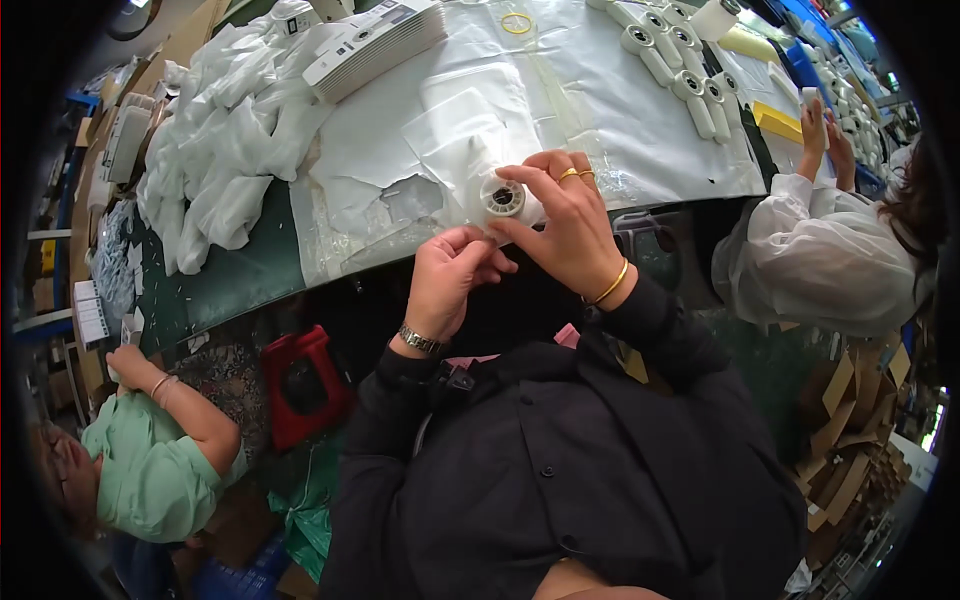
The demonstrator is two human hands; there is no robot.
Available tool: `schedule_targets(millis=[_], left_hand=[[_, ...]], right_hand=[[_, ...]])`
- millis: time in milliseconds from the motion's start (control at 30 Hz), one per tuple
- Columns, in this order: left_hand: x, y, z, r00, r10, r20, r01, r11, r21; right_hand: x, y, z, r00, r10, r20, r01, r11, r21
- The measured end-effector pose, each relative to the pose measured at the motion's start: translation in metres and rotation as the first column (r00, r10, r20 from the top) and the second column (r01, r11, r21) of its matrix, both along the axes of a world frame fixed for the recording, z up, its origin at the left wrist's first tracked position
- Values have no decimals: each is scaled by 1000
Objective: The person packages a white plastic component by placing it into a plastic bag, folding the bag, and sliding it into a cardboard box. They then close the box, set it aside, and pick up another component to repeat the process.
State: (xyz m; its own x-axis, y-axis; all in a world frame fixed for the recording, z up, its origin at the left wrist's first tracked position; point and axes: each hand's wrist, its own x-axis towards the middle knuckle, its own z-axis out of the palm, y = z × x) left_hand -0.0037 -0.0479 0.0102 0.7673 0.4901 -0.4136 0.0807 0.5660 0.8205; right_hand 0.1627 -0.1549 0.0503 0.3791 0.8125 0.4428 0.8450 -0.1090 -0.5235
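A white device with a round slotted end and dark centre [503,197] is held over the table's near edge. My right hand [568,222], with rings and a gold bangle, grips it with thumb and forefinger around the round end. Thin translucent plastic [462,187] lies around and behind the device; how far it wraps it I cannot tell. My left hand [452,278], wearing a wristwatch, is closed in a pinch just below the device. Whatever sits between its fingertips is too small to make out.
White plastic bags [225,130] heap up on the left beside a stack of flat printed boxes [375,45]. Several white round-headed devices with handles [690,85] lie at the far right. A yellow band [516,23] is at the back. Co-workers sit on both sides; a red stool [303,390] stands below.
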Motion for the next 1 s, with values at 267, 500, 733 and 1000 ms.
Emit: schedule_targets(millis=[267,500,733,1000], left_hand=[[-4,3,9,998,-43,-51,47,996,76],[-2,-6,17,993,76,-90,-58,980,189],[3,1,6,987,104,-121,-42,903,428],[-9,-4,6,964,102,-247,23,890,456]], right_hand=[[12,34,-16,992,-122,5,122,990,70],[12,38,-45,989,-89,-122,96,994,53],[8,39,-36,992,-125,-26,128,984,122],[-4,4,-37,923,-142,-357,138,990,-38]])
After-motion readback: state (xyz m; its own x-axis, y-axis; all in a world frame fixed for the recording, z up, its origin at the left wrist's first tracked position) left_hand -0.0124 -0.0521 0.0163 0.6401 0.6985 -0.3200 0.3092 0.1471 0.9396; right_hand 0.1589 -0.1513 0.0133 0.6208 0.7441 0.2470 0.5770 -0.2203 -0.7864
